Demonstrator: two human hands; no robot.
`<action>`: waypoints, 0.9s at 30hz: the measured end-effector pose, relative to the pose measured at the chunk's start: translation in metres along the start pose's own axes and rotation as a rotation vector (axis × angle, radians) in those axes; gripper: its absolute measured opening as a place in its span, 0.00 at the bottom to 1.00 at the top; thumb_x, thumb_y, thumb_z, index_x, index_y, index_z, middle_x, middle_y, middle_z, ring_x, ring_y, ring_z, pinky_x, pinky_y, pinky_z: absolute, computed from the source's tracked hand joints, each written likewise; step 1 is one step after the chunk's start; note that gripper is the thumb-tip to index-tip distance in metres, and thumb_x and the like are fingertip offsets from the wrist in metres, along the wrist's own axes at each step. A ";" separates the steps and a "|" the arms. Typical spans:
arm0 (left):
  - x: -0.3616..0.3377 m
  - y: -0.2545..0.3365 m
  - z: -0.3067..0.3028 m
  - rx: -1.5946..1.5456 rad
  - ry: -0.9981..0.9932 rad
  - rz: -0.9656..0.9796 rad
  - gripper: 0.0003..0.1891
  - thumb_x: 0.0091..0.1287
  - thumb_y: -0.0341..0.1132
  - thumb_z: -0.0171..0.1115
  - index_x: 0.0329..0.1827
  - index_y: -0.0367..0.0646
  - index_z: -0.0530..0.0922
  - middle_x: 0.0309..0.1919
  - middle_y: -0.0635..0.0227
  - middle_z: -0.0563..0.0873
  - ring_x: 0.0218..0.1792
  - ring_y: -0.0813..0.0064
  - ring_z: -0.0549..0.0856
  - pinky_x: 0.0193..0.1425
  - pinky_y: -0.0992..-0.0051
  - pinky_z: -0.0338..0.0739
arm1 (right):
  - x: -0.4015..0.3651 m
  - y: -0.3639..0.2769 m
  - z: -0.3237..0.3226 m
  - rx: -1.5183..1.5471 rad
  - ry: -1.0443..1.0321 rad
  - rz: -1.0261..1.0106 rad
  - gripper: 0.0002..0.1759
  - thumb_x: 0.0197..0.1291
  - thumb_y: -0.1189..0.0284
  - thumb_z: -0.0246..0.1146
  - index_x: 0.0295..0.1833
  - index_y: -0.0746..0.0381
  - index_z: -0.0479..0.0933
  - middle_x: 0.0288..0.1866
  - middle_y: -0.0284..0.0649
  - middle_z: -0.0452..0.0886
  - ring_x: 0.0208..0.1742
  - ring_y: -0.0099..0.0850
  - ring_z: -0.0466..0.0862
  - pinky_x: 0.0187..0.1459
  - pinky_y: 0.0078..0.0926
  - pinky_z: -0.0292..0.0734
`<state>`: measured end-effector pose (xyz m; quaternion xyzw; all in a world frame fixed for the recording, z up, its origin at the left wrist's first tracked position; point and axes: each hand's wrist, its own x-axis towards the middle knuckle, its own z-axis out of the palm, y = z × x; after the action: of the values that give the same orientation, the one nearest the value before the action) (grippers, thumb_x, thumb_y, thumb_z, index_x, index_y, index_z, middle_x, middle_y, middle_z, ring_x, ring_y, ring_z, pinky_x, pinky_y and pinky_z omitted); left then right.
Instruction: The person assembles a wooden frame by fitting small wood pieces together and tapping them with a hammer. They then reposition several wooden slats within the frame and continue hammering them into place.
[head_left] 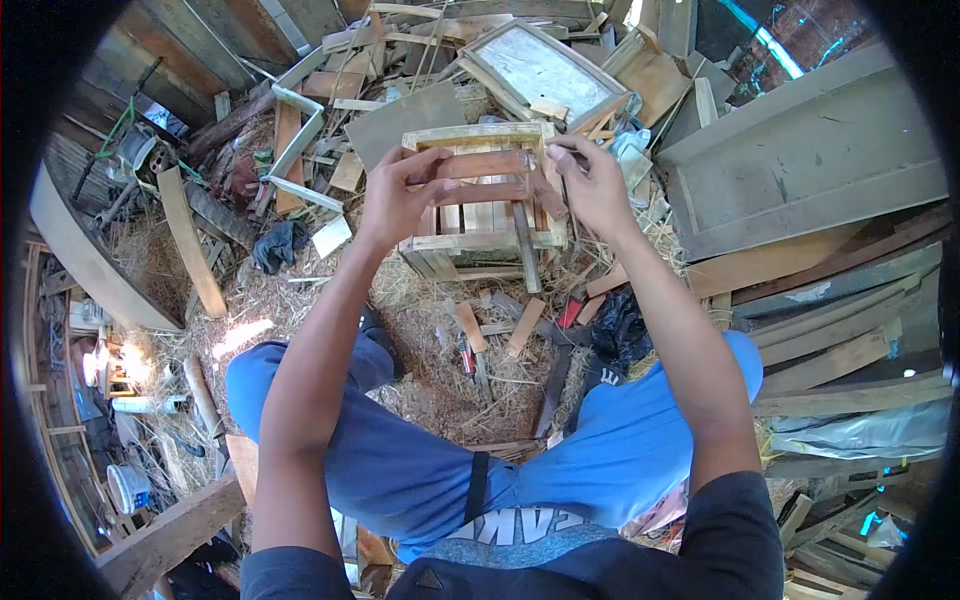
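My left hand (400,195) grips the left ends of two parallel reddish-brown strips of a small wooden frame (482,165), thumb and fingers closed round them. At the frame's right end is a short crosspiece (547,197), and a darker stick (525,250) extends down toward me. My right hand (592,185) is beside that end with thumb and forefinger pinched together. Whatever is between those fingertips is too small to make out. Directly under both hands stands a slatted wooden crate (485,242), partly covered by the frame.
Wood offcuts (525,325) and a red-handled tool (466,358) lie on the straw-strewn ground between my legs. A black plastic bag (620,325) is by my right foot. Behind the crate are scrap wood and a framed panel (545,70). Long boards (800,160) lean at the right.
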<state>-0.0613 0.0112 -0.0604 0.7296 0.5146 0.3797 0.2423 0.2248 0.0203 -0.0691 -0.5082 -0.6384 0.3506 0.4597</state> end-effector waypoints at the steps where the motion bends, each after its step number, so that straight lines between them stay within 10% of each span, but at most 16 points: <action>1: 0.000 0.001 -0.004 -0.004 0.000 0.000 0.22 0.61 0.31 0.77 0.60 0.45 0.87 0.37 0.64 0.80 0.39 0.68 0.79 0.48 0.70 0.76 | 0.003 0.005 -0.004 -0.004 -0.001 0.001 0.14 0.69 0.74 0.67 0.57 0.67 0.83 0.49 0.42 0.89 0.50 0.28 0.88 0.54 0.29 0.81; 9: -0.009 0.003 -0.038 0.044 -0.016 -0.013 0.23 0.59 0.30 0.79 0.60 0.43 0.87 0.33 0.68 0.77 0.36 0.73 0.77 0.46 0.71 0.76 | -0.014 0.035 0.022 -0.523 -0.077 0.097 0.19 0.64 0.71 0.67 0.60 0.64 0.84 0.42 0.53 0.90 0.44 0.48 0.91 0.51 0.40 0.84; 12: -0.014 0.008 -0.044 0.053 -0.075 -0.055 0.23 0.60 0.28 0.78 0.60 0.42 0.87 0.38 0.65 0.79 0.39 0.70 0.83 0.48 0.69 0.80 | -0.029 0.013 0.044 -0.499 -0.273 0.266 0.34 0.60 0.76 0.69 0.74 0.61 0.74 0.57 0.55 0.87 0.55 0.50 0.88 0.53 0.40 0.84; 14: -0.018 0.012 -0.045 0.079 -0.125 -0.085 0.22 0.61 0.28 0.77 0.60 0.41 0.86 0.42 0.62 0.82 0.42 0.67 0.88 0.52 0.67 0.84 | -0.039 0.031 0.056 -0.376 -0.153 -0.110 0.46 0.55 0.82 0.69 0.81 0.63 0.63 0.78 0.53 0.71 0.76 0.43 0.74 0.74 0.31 0.71; 18: -0.022 0.009 -0.044 0.123 -0.194 -0.025 0.21 0.60 0.26 0.76 0.59 0.38 0.85 0.43 0.60 0.84 0.41 0.65 0.87 0.49 0.67 0.82 | -0.030 0.038 0.060 -0.313 -0.188 -0.091 0.49 0.51 0.89 0.67 0.82 0.65 0.61 0.86 0.45 0.57 0.85 0.36 0.60 0.79 0.25 0.63; 21: -0.022 0.006 -0.043 0.106 -0.188 0.052 0.21 0.61 0.25 0.74 0.58 0.36 0.83 0.47 0.56 0.86 0.46 0.59 0.88 0.51 0.65 0.82 | -0.026 0.028 0.056 -0.160 -0.216 0.106 0.48 0.53 0.89 0.63 0.83 0.67 0.58 0.84 0.46 0.63 0.75 0.38 0.76 0.73 0.30 0.73; 23: -0.020 0.012 -0.044 0.284 -0.264 0.118 0.20 0.62 0.23 0.71 0.59 0.36 0.82 0.48 0.54 0.86 0.50 0.55 0.88 0.55 0.62 0.83 | -0.026 0.002 0.044 0.026 -0.339 0.595 0.27 0.64 0.82 0.63 0.68 0.73 0.69 0.52 0.47 0.85 0.36 0.31 0.87 0.25 0.29 0.79; 27: -0.020 0.016 -0.040 0.199 -0.273 0.116 0.20 0.63 0.22 0.69 0.60 0.36 0.80 0.49 0.54 0.85 0.51 0.52 0.87 0.56 0.62 0.82 | -0.028 0.003 0.034 -0.038 -0.247 0.559 0.16 0.70 0.76 0.61 0.58 0.73 0.73 0.34 0.38 0.81 0.19 0.22 0.76 0.18 0.25 0.70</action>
<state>-0.0882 -0.0141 -0.0306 0.8231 0.4691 0.2377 0.2144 0.1952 -0.0059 -0.0893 -0.6261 -0.5311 0.5109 0.2546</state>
